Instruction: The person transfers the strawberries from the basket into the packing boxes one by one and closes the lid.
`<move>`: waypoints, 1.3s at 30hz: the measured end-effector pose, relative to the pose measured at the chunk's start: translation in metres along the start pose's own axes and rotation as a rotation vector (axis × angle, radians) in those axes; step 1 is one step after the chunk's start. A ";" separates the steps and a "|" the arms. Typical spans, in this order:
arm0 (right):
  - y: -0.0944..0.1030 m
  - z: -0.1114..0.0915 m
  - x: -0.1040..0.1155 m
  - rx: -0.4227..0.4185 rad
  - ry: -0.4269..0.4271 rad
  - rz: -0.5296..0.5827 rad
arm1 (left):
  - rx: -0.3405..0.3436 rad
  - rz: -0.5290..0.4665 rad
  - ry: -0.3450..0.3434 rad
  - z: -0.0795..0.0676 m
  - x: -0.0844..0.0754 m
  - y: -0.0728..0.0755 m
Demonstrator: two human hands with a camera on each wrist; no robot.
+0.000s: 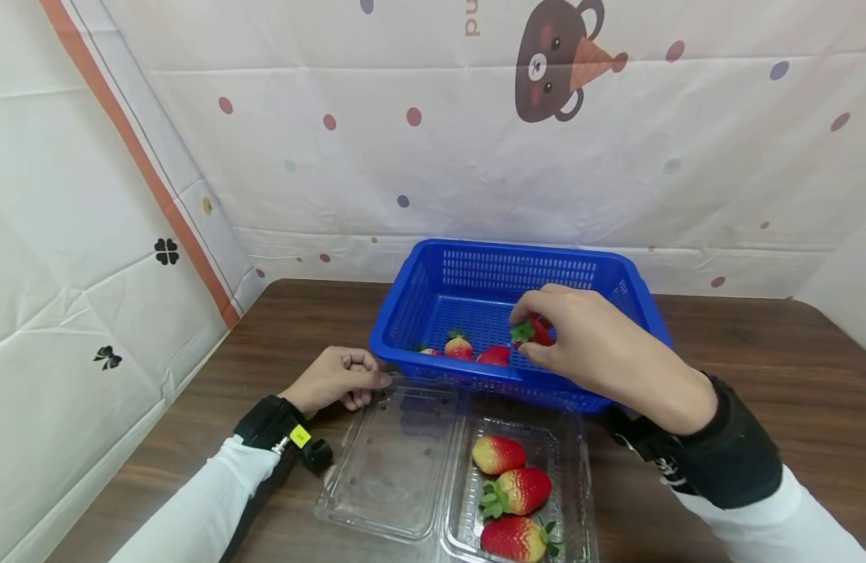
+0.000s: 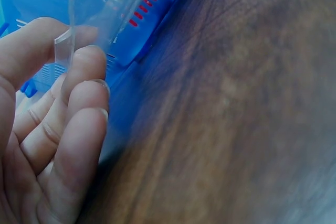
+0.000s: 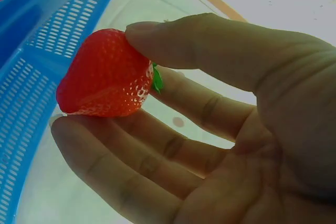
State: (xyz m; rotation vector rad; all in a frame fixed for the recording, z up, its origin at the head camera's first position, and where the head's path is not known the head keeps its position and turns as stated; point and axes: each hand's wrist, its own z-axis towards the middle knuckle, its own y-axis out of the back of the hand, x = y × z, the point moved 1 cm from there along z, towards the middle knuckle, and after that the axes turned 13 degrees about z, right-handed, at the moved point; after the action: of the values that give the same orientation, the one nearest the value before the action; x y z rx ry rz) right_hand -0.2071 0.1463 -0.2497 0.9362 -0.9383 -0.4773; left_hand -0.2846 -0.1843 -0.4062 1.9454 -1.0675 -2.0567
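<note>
Over the blue basket (image 1: 517, 385), my right hand (image 1: 595, 336) holds a red strawberry (image 3: 107, 74) between thumb and fingers, its green leaves partly hidden by the hand. My left hand (image 1: 341, 379) pinches the corner of the clear plastic lid (image 1: 398, 469) by the basket's near left corner; the left wrist view shows the thin plastic edge (image 2: 64, 48) between thumb and finger. Hinged to the lid, the clear container tray (image 1: 577, 500) lies open with three strawberries (image 1: 520, 490) in a column. A few more strawberries (image 1: 459, 346) sit along the basket's near side.
All this stands on a dark wood-grain table (image 1: 742, 375). Behind it hangs a white printed sheet (image 1: 475, 172) with dots and a bear, and another sheet (image 1: 88, 258) closes off the left. Both wrists wear black straps (image 1: 728, 446) with small devices.
</note>
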 end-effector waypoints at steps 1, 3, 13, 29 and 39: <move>0.001 -0.001 0.001 -0.003 0.005 -0.007 | -0.001 -0.004 -0.001 0.000 0.000 0.000; 0.002 -0.004 0.002 0.000 0.010 -0.019 | -0.003 -0.010 -0.002 0.000 0.000 0.000; 0.001 -0.012 0.010 0.025 0.033 -0.032 | -0.006 -0.009 0.005 0.000 0.001 0.001; 0.001 -0.023 0.014 0.076 0.050 -0.027 | 0.030 0.014 0.030 -0.002 -0.003 -0.001; -0.003 -0.037 0.008 0.088 0.060 -0.029 | 0.069 -0.020 0.044 -0.004 -0.006 -0.004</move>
State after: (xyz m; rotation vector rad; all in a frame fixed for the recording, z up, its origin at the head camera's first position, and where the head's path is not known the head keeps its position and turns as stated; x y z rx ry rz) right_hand -0.1711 0.1564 -0.2575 1.0392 -0.8977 -0.4326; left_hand -0.2782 -0.1793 -0.4031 2.0319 -1.1284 -2.0029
